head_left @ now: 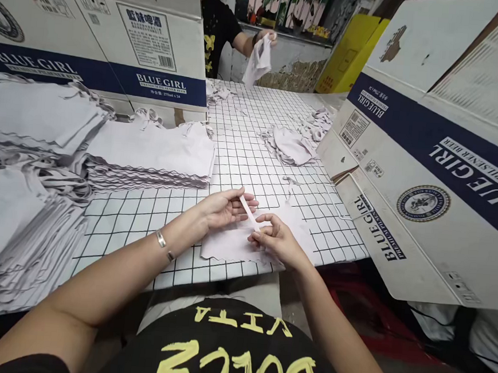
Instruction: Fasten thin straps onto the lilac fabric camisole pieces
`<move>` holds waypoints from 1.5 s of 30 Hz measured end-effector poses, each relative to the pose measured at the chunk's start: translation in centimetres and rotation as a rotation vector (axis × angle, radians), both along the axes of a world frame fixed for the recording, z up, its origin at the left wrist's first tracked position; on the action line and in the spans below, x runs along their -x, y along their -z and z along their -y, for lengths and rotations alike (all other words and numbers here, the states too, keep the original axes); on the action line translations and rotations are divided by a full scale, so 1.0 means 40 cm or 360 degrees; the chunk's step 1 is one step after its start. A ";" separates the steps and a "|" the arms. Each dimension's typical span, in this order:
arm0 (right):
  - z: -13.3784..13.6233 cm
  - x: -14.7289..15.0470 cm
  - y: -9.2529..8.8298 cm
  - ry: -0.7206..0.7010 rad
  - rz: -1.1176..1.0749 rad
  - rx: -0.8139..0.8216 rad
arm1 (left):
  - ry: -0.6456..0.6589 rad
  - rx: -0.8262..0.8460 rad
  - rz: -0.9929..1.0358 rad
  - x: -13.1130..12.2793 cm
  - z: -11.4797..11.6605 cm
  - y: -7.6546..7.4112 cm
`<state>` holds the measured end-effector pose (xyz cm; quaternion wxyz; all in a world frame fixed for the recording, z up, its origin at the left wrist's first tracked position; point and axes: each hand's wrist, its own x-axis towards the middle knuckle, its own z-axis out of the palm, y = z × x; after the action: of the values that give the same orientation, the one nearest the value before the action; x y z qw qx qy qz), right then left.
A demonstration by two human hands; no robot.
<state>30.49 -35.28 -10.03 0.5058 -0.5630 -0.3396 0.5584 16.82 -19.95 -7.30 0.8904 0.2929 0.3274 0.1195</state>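
Observation:
A narrow pale fabric strap (249,210) runs slantwise between my two hands above the table. My left hand (225,207) is turned palm up, its thumb at the strap's upper end and the strap lying against its fingers. With thumb and fingertips, my right hand (277,240) pinches the lower end. Beneath both hands a pale garment piece (231,245) with a wavy edge lies flat on the grid-patterned tabletop (178,209). Whether the strap joins this piece is hidden by the hands.
Stacks of pale garments (148,150) line the left side. A loose garment pile (293,146) lies ahead to the right. Large cartons stand at left (97,36) and right (389,163). Across the table, another person's hand (267,35) holds up a pale cloth (259,61).

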 end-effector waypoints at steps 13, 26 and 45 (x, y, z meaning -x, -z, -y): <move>0.002 -0.064 -0.060 -0.0319 -0.0005 0.0261 | 0.0313 -0.0953 -0.0530 -0.020 -0.050 0.014; -0.157 -0.089 -0.032 0.0125 -0.0351 0.0045 | 0.0607 -0.2440 -0.1150 0.031 0.039 0.102; -0.183 0.009 0.022 0.0022 0.0040 -0.0260 | 0.0467 -0.2345 -0.1118 0.034 0.045 0.100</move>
<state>30.11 -27.94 -10.91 0.5497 -0.5291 -0.3865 0.5182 15.47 -21.76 -11.32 0.3227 0.8612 0.3828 0.0876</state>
